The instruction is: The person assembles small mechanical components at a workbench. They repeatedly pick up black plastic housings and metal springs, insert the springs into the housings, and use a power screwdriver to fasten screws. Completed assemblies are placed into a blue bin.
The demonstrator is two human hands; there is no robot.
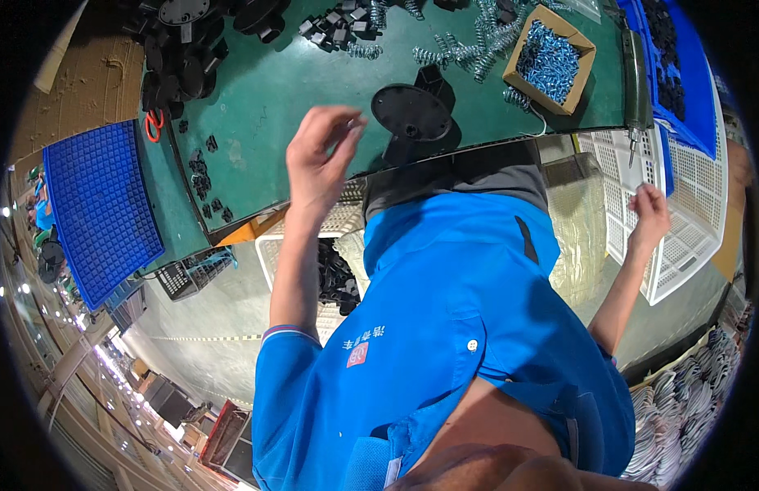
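A black plastic part with an oval plate and a block-like arm lies at the near edge of the green table. Just left of it, my left hand is raised with thumb and fingers curled together; whatever they may hold is hidden or too small to make out. Far to the right, my right hand hangs over a white perforated crate, its fingers curled in and any content hidden. Above that hand, a powered screwdriver points its bit downward, apart from the fingers.
A cardboard box of screws sits at the table's right, beside loose springs. Black parts are piled far left, near orange-handled scissors and a blue grid tray. White crates and a blue bin stand right.
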